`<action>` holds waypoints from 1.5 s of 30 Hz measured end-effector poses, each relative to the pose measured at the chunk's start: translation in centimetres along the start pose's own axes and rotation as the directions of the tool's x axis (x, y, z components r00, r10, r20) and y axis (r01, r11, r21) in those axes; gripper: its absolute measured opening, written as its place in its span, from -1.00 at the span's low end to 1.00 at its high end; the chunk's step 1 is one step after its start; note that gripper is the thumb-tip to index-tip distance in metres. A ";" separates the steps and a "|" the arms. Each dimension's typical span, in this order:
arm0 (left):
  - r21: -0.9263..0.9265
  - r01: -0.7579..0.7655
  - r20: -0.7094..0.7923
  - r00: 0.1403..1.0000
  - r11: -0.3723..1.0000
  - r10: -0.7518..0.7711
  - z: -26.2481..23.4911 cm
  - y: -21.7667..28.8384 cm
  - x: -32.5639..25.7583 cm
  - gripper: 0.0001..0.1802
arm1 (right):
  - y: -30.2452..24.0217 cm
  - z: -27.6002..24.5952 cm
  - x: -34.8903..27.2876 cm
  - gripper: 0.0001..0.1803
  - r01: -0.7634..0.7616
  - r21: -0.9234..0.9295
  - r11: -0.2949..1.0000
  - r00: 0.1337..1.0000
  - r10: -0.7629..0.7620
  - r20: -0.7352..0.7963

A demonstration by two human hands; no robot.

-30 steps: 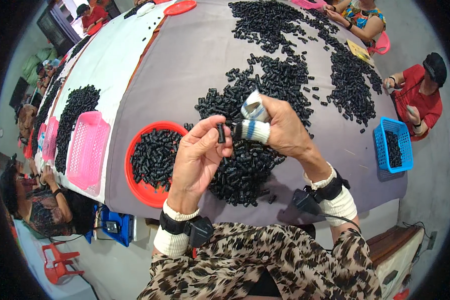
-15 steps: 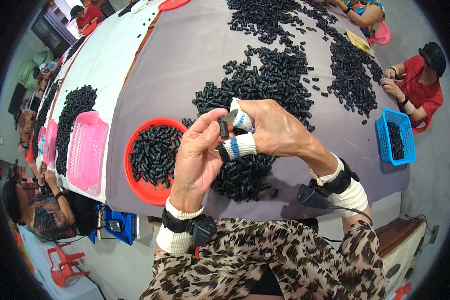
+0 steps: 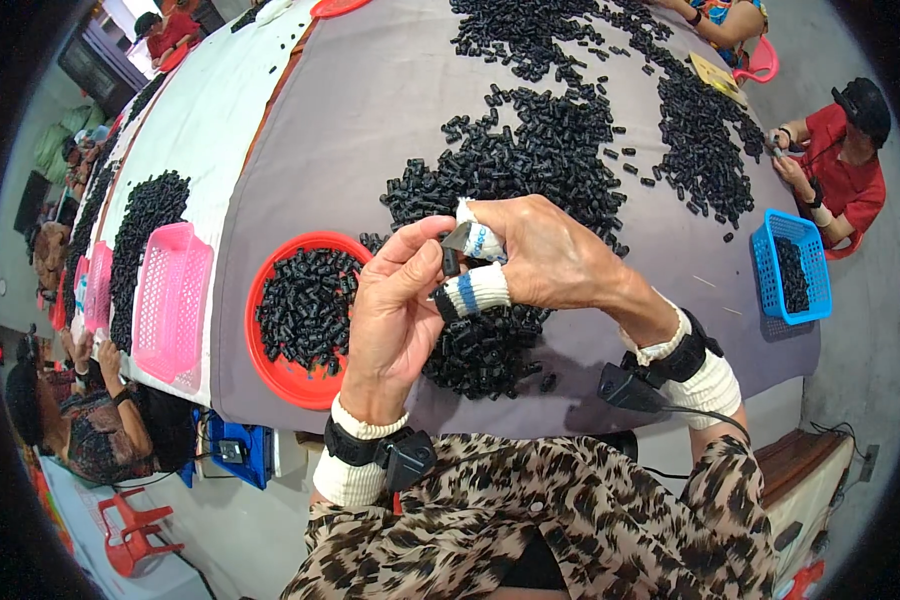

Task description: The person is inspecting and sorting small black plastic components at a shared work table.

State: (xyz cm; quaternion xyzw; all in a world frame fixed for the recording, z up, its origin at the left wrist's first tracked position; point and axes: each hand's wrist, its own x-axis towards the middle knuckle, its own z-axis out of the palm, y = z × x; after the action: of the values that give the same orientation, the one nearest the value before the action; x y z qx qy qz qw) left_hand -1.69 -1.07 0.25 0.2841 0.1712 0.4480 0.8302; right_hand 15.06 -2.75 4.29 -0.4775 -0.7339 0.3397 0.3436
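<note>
My left hand [image 3: 392, 310] pinches a small black cylindrical piece [image 3: 451, 264] between thumb and fingers. Against its upper end lies a short metal knife blade [image 3: 457, 238], gripped in my right hand [image 3: 562, 255]; the knife's handle is hidden. White wrappings, one with a blue stripe [image 3: 474, 290], cover the thumb and a finger of that hand. Under both hands spreads a heap of similar black pieces [image 3: 530, 160]. Beside my left hand stands a round red basin [image 3: 260, 365] holding many more of them.
A pink basket [image 3: 170, 320] sits left on the white cloth, a blue basket [image 3: 813, 290] at the table's right edge. Co-workers [image 3: 838, 165] sit around the table [image 3: 300, 170]. A yellow board [image 3: 715, 75] lies far right. A cable [image 3: 715, 413] trails from my right wrist.
The blade has tilted slightly over the top of the black piece. Both hands otherwise keep nearly the same place; the whole view has shifted a little.
</note>
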 end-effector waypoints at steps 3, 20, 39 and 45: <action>-0.007 -0.003 0.019 1.000 1.000 0.003 0.1 0.0 -0.1 -0.73 | 0.4 0.0 -0.1 -0.53 0.006 -0.054 0.999 0.999 -0.004 0.035; 0.034 -0.015 -0.059 0.998 0.999 0.017 0.5 -0.4 -0.3 -0.77 | 0.8 0.5 -0.6 -0.62 0.081 -0.053 0.995 0.996 -0.080 0.028; -0.049 0.036 -0.028 0.999 0.998 -0.038 1.2 -0.8 0.0 -0.73 | 1.5 0.5 -1.1 -0.65 0.044 0.071 0.997 0.990 -0.034 -0.135; 0.039 0.045 -0.116 0.992 0.998 -0.040 1.3 -0.8 0.3 -0.77 | 0.9 0.3 -1.1 -0.62 -0.013 0.068 0.998 0.994 0.020 -0.104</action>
State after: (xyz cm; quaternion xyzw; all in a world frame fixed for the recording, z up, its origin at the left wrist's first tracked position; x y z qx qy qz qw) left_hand -0.27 -1.58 0.73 0.2711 0.2342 0.4422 0.8222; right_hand 15.57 -3.58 3.17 -0.4890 -0.6990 0.3413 0.3947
